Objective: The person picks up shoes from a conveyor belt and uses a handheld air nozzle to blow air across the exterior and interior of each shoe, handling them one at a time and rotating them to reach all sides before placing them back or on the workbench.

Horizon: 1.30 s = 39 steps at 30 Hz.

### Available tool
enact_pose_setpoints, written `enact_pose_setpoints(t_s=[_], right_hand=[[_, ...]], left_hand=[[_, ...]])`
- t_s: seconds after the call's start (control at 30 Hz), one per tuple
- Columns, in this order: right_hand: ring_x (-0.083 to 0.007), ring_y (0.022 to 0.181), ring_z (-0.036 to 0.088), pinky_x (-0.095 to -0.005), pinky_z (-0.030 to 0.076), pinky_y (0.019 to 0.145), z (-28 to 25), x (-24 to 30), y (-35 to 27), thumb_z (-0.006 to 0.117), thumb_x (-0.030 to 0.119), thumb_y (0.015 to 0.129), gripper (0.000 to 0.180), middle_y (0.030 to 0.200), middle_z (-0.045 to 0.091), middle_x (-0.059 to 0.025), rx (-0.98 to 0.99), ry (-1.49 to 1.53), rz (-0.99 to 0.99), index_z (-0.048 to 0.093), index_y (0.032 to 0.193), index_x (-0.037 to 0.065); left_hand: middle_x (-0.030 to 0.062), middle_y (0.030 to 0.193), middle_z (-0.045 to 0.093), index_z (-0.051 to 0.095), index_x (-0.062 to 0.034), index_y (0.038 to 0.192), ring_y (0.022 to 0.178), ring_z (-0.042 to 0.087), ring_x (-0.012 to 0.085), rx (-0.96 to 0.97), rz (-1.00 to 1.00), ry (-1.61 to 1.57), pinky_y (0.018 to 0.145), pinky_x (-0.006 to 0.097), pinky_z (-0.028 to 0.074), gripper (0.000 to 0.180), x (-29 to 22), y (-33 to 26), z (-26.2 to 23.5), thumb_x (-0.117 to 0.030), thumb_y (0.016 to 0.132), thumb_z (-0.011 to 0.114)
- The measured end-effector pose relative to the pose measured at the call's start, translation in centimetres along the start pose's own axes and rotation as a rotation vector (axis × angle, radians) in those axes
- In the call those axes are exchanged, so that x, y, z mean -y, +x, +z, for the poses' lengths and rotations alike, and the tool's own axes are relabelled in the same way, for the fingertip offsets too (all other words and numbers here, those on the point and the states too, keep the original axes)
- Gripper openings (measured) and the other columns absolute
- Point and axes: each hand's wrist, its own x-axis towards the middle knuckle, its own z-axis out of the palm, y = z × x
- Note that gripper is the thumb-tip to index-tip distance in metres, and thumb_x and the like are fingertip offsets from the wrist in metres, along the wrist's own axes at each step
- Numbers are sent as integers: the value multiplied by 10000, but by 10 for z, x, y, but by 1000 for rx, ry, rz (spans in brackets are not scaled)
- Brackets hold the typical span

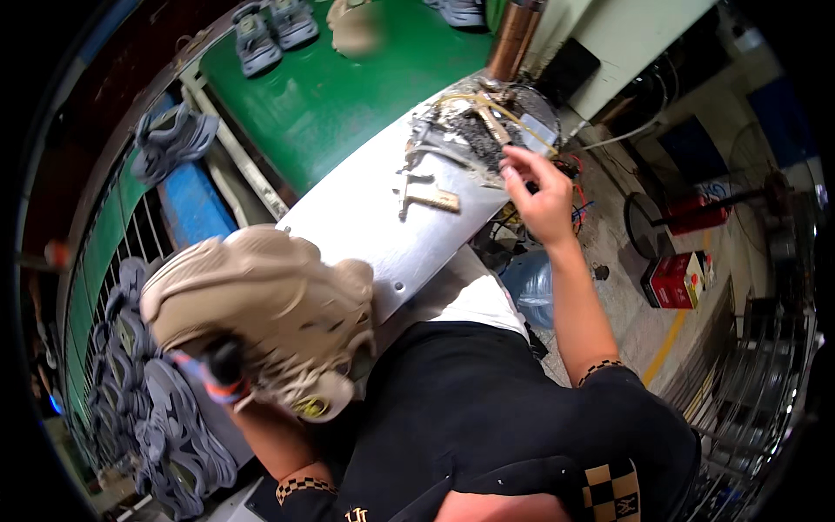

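On the left, a tan chunky-soled sneaker (pixel 252 291) is held up, its sole edge turned up and its laces hanging low. My left hand (pixel 239 402) grips it from below, mostly hidden by the shoe. A blurred black-and-orange piece (pixel 224 370) shows at that hand; its kind is unclear. My right hand (pixel 544 200) is over the right edge of a silver-white board (pixel 348 217), thumb and forefinger drawn together in a pinch. Whatever lies between them is too small to make out. Beside its fingertips is a heap of dark scraps (pixel 478 130). A tan-handled metal tool (pixel 432 198) rests on the board.
Beyond the board, a green surface (pixel 339 113) carries grey shoes (pixel 257 39) and a blurred tan one (pixel 352 30). Grey sneakers (pixel 178 426) are piled at lower left. A copper-coloured cylinder (pixel 515 39) stands behind the scraps. Right, on the floor: a red can (pixel 671 283) and a clear blue jug (pixel 529 287).
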Motion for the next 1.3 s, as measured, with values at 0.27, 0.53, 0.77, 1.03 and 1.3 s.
enact_pose_setpoints(t_s=[0.27, 0.53, 0.77, 1.03, 1.3], right_hand=[[-119, 794, 662, -257, 533, 711, -99, -117, 41, 615, 46, 884, 247, 940, 687, -75, -385, 0, 120, 634, 1120, -24], [-328, 976, 660, -392, 508, 880, -171, -262, 180, 690, 200, 761, 499, 1033, 684, -187, -520, -493, 264, 580, 1193, -23], [-303, 1180, 568, -397, 429, 1017, -345, -401, 235, 640, 232, 895, 424, 1262, 603, -184, -328, -757, -148, 597, 1227, -28], [-175, 669, 547, -298, 443, 661, -285, -192, 138, 538, 85, 878, 211, 881, 643, -121, -795, 120, 38, 638, 938, -92], [-290, 876, 620, -424, 475, 870, -79, 58, -3, 507, 68, 785, 529, 900, 627, -132, 52, 557, -188, 433, 1286, -82]], left_hand=[[144, 1296, 524, 412, 25, 1359, 1174, 533, 253, 51, 135, 78, 1002, 385, 428, 829, -12, -9, 3, -455, 757, 718], [124, 1220, 568, 460, 14, 1314, 1119, 556, 222, -40, -73, 167, 967, 359, 446, 816, -10, -11, 22, -342, 660, 793], [107, 1152, 606, 501, 4, 1275, 1070, 576, 195, -124, -108, -56, 936, 337, 461, 824, -40, 9, -3, -243, 575, 858], [131, 1116, 631, 476, 6, 1288, 1029, 620, 212, -44, -168, -25, 909, 332, 486, 899, -36, 48, 23, -381, 559, 832], [131, 1122, 625, 498, 19, 1271, 1039, 610, 210, -19, -53, -77, 911, 334, 484, 796, -19, 54, 23, -382, 639, 768]])
